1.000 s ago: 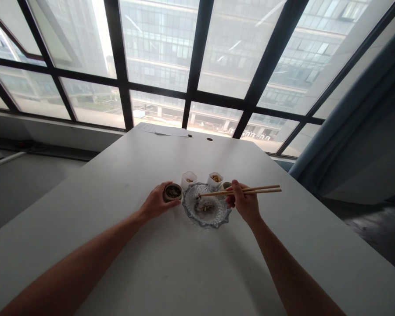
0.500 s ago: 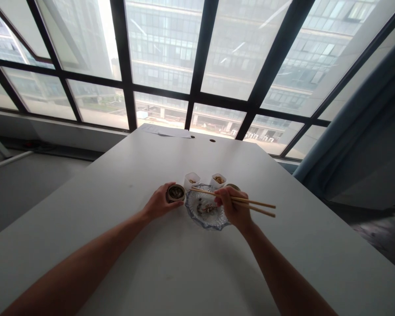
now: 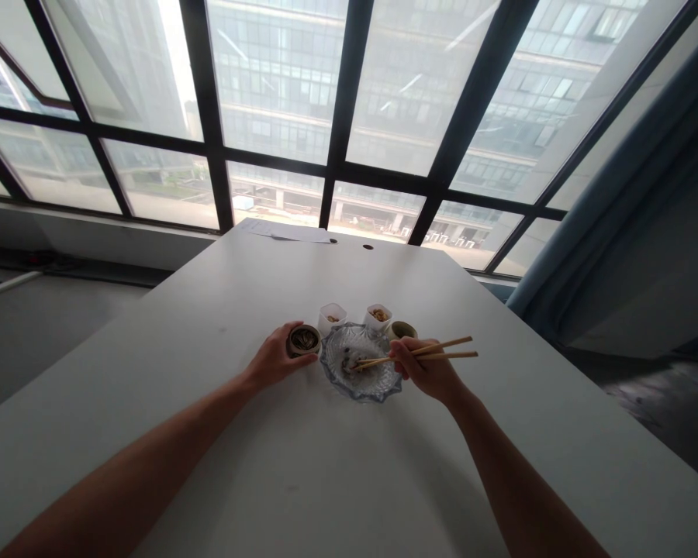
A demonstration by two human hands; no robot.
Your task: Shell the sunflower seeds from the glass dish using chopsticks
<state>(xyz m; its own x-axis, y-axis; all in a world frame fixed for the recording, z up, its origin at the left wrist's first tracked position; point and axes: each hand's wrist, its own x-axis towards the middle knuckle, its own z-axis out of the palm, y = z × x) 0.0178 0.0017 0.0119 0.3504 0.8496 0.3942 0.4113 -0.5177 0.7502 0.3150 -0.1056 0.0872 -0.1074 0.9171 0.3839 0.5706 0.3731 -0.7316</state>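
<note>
My left hand [image 3: 276, 355] is wrapped round a small round cup [image 3: 303, 340] with dark, thin pieces inside; it stands left of the glass plate. In my right hand [image 3: 427, 370] is a pair of wooden chopsticks [image 3: 445, 350], their tips down in the clear, scallop-edged glass plate [image 3: 387, 386]. Small dark and pale bits [image 3: 352, 363] lie in the plate at the tips; whether the tips pinch any is too small to tell. Behind the plate are a white container [image 3: 332, 316] with a few brownish pieces and another white container [image 3: 378, 315] holding more.
A greenish round cup [image 3: 403, 331] stands just behind my right hand. White paper sheets [image 3: 285, 232] lie at the far end of the white table [image 3: 221, 480], near two round holes. Large windows are beyond, and a blue curtain [image 3: 593, 201] hangs at the right.
The chopstick tips have come down from the plate's back left rim onto the bits in the plate. My right hand has shifted slightly, uncovering the greenish cup. My left hand keeps its hold.
</note>
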